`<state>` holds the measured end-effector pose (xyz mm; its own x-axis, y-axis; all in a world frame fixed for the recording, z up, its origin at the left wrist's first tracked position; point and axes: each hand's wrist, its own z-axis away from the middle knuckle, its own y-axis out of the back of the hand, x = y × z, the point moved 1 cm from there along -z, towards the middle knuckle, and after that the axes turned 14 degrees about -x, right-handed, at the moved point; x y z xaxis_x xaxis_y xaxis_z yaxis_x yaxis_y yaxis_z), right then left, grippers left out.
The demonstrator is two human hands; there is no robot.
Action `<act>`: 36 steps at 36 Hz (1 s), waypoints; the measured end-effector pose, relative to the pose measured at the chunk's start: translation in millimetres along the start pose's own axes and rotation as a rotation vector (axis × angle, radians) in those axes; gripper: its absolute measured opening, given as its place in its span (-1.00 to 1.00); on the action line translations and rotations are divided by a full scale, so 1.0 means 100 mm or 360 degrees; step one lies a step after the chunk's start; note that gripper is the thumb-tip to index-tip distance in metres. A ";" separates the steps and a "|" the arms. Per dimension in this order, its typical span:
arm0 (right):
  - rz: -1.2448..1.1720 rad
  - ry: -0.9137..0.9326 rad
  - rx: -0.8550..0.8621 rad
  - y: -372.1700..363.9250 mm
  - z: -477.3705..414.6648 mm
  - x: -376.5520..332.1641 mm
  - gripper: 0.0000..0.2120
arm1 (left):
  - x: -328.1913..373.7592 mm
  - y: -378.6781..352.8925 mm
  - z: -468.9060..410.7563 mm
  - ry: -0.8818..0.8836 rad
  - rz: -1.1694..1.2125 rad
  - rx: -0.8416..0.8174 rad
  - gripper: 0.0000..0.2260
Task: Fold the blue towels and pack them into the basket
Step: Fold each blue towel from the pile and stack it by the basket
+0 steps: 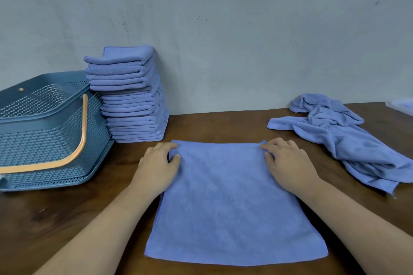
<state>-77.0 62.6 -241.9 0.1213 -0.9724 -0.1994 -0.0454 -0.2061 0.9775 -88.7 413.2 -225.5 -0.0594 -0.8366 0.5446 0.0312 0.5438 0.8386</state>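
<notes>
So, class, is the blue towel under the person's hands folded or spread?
Spread: the blue microfibre towel lies flat on the brown wooden table, left hand and right hand pinching its far corners.

soft, even light from above, rather dim and cool in tone, with no glare. faint, blurred shadows lie on the table [223,127] under the arms and along the foot of the basket [44,140]. the wide lens stretches the basket at the left edge. focus is slightly soft throughout; the weave of the towel [230,203] looks smeared.
</notes>
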 end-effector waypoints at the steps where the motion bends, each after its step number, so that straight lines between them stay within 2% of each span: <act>1: 0.0010 0.0004 0.0000 0.00 0.00 0.00 -0.65 | -0.01 -0.01 0.00 0.0020 -0.0090 -0.0060 -0.64; 3: 0.0025 0.0005 -0.0009 0.00 0.00 0.00 -0.65 | -0.02 -0.03 0.03 0.0027 -0.0168 -0.0109 -0.63; 7: 0.0053 -0.0018 0.0014 0.00 0.00 0.03 -0.68 | -0.07 -0.03 0.06 -0.0034 -0.0087 -0.0099 -0.63; 11: 0.0117 -0.0040 0.0237 0.06 0.00 0.06 -0.72 | -0.11 0.01 0.06 -0.0031 0.0407 -0.0056 -0.65; 13: 0.0038 0.0124 0.0313 0.10 0.02 0.03 -0.70 | -0.12 0.05 0.05 0.0051 0.0560 -0.0038 -0.65; 14: -0.0051 0.0241 0.0291 0.13 0.03 -0.01 -0.68 | -0.12 0.06 0.05 0.0086 0.0582 -0.0043 -0.64; 16: -0.0229 0.0385 0.0062 0.14 0.08 -0.11 -0.63 | -0.12 0.08 0.05 0.0134 0.0595 -0.0079 -0.62; 19: -0.0206 0.0378 -0.0368 0.09 0.12 -0.21 -0.47 | -0.09 0.07 0.06 0.0168 0.0629 -0.0090 -0.56; 21: -0.0191 0.0353 -0.0496 0.06 0.12 -0.22 -0.42 | -0.06 0.06 0.08 0.0158 0.0604 -0.0092 -0.52; 26: -0.0035 0.0317 -0.0565 0.01 0.09 -0.22 -0.36 | 0.00 0.03 0.13 0.0079 0.0524 -0.0152 -0.56; 36: 0.0040 0.0249 -0.0647 0.05 0.10 -0.21 -0.36 | -0.11 0.08 0.08 0.0173 0.0351 0.0036 -0.68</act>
<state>-89.2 80.7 -233.3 0.2755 -0.9418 -0.1928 0.3400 -0.0922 0.9359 -95.4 426.8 -224.9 0.0543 -0.6992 0.7129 0.0091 0.7142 0.6998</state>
